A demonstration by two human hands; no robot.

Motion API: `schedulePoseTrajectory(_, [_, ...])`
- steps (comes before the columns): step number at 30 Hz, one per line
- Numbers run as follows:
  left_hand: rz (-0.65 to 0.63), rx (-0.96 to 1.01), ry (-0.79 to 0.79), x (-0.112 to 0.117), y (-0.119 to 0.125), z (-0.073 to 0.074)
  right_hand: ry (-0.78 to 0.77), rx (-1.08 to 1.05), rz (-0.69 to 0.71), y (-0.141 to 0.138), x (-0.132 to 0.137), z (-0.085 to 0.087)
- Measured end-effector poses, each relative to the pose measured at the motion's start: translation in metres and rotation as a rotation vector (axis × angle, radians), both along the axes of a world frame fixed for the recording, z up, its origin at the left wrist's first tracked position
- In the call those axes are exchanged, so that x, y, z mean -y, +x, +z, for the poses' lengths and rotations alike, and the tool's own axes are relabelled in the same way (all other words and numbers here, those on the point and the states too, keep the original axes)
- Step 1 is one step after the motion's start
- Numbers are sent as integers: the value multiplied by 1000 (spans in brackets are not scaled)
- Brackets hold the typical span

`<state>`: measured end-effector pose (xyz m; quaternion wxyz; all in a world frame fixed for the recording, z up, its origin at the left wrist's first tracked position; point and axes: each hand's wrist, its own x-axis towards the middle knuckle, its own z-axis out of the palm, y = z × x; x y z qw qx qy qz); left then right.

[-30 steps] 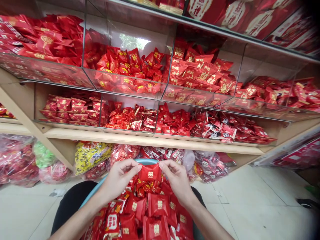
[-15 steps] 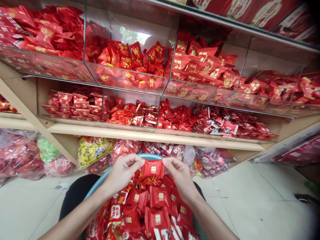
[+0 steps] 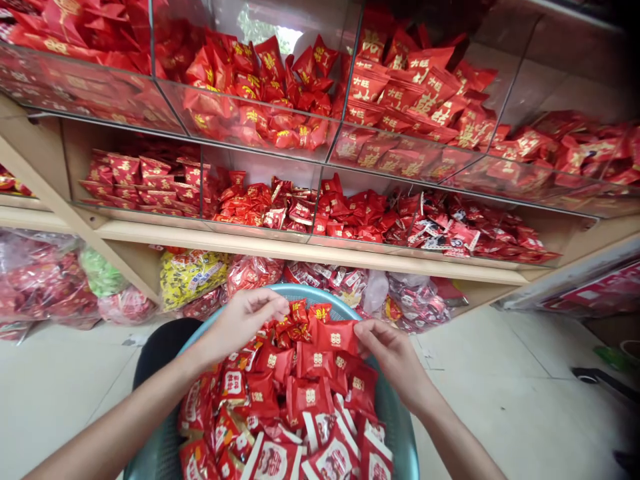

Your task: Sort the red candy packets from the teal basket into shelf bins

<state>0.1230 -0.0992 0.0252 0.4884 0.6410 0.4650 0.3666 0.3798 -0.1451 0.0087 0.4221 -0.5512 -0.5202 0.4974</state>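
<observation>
A small red candy packet (image 3: 335,337) with gold characters hangs by its right end from my right hand (image 3: 395,357), pinched between thumb and fingers. My left hand (image 3: 247,320) hovers apart from it to the left, thumb and fingertips brought together with nothing visible in them. Both hands are above a teal plastic basket (image 3: 404,413) filled with wrapped sweets. Red double-character packets (image 3: 310,397) lie in its middle, white-edged red packets (image 3: 335,457) at the near side, and small shiny red sweets (image 3: 295,323) at the far side.
Beyond the basket stands a wooden shelf (image 3: 300,251) with clear-fronted compartments of red packets (image 3: 255,127). Under it sit plastic bags of sweets, including a yellow one (image 3: 193,277). My dark-clothed knee (image 3: 163,353) is left of the basket, on the tiled floor (image 3: 495,400).
My left hand has let go of the packet's left end and moved away. My right hand has carried the packet to the right and lower over the basket. The view has tilted down.
</observation>
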Motion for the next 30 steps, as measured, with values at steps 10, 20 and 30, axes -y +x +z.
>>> schedulePoseTrajectory(10, [326, -62, -88, 15, -78, -13, -221, 142, -79, 40, 29, -11])
schedulePoseTrajectory(20, [552, -18, -184, 47, -129, -39, -286, 126, -47, 37, 32, -15])
schedulePoseTrajectory(30, [496, -130, -132, 41, -129, -42, -251, 245, -6, 37, 27, -21])
